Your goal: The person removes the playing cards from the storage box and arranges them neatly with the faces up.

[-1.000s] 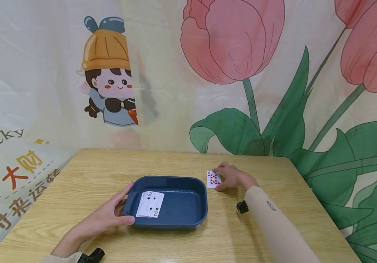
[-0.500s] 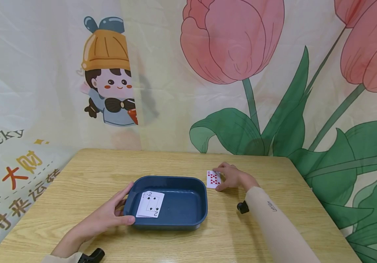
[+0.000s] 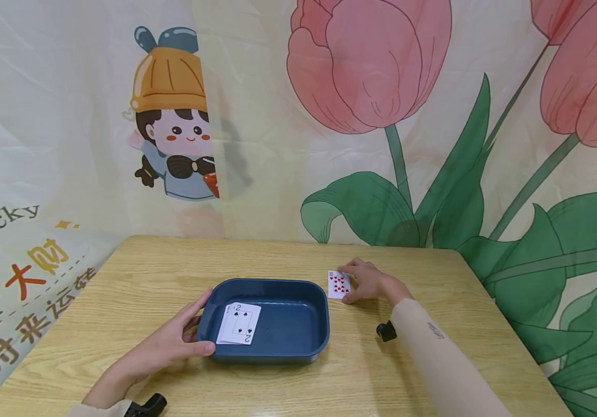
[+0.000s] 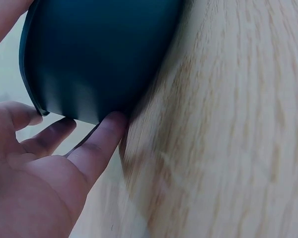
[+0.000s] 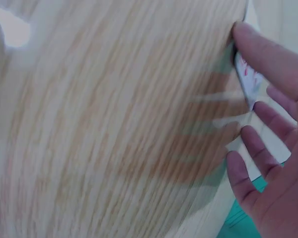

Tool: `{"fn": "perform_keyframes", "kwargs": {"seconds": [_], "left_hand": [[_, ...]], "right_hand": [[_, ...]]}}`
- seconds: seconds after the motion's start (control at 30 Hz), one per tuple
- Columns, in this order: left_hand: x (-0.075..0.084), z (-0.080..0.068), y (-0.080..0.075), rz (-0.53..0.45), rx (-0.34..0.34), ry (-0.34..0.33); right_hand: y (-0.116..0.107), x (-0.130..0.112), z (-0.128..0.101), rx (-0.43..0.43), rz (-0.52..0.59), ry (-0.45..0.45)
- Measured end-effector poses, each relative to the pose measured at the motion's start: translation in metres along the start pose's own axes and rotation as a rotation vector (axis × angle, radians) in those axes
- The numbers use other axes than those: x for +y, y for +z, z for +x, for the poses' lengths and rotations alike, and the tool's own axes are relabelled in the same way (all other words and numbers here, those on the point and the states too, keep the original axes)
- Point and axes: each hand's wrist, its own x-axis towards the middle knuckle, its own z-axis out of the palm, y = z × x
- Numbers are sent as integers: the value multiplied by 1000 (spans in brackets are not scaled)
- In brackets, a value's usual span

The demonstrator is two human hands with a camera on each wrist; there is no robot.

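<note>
A dark blue rectangular tray stands on the wooden table, with a few fanned playing cards at its left end, a two of spades on top. My left hand grips the tray's left end, thumb at the front corner and fingers along the outer wall. Right of the tray's back corner lies a ten of hearts card, face up. My right hand holds it by its near and far edges between thumb and fingers. In the right wrist view the card looks thin and flat on the table.
The light wooden table ends at the back against a printed cloth with tulips and a cartoon figure. Black wrist cameras sit below each forearm.
</note>
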Motion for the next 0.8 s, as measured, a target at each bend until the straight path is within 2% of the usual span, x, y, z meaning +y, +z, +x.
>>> {"fn": "perform_keyframes", "kwargs": {"seconds": [0.2,0.47,0.63,0.8], "left_hand": [[-1,0,0,8,5,-1],[-2,1,0,-12,-6,17],[-2,1,0,-24,-14,14],[-2,0,0,-25,-13,15]], "right_hand": [[-8,-1,-7,28,9,-38],[-31,-23,-22,108,-12,-106],[-43,-52,-33,181,-50,-190],[-45,-93,-45,220,-15,-274]]}}
